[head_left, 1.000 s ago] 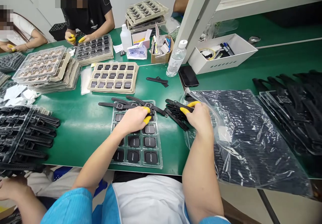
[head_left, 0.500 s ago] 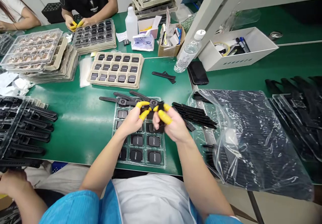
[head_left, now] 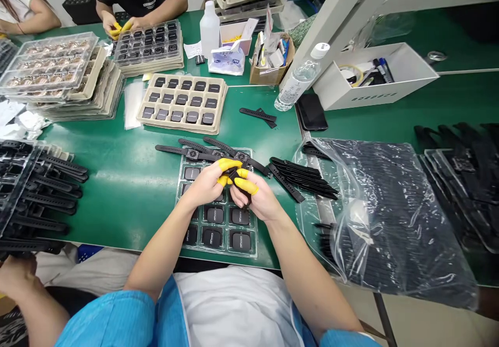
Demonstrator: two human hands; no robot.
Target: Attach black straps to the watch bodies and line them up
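Observation:
Both hands, with yellow finger cots, meet above a clear tray [head_left: 249, 252] of square black smartwatch bodies [head_left: 212, 236]. My left hand [head_left: 212, 180] is closed on a small black smartwatch, mostly covered by the fingers. My right hand [head_left: 257, 196] pinches a black watch strap [head_left: 233, 174] against it; part of the strap is hidden in the palm. Just beyond the fingers, several watches with straps fitted [head_left: 193, 153] lie across the tray's far edge. To the right of my right hand lies a pile of loose black straps [head_left: 304, 178].
A clear bag full of straps [head_left: 397, 222] covers the table's right side. Left stand stacked trays of strapped watches [head_left: 42, 196]. Farther back are a beige tray of watch bodies [head_left: 181, 100], two crossed straps [head_left: 257, 115], a water bottle [head_left: 300, 79], a phone [head_left: 312, 112] and a co-worker's hands [head_left: 120, 28].
My right hand has moved left and closed in on my left hand, bringing the strap against the piece there. The view has shifted slightly.

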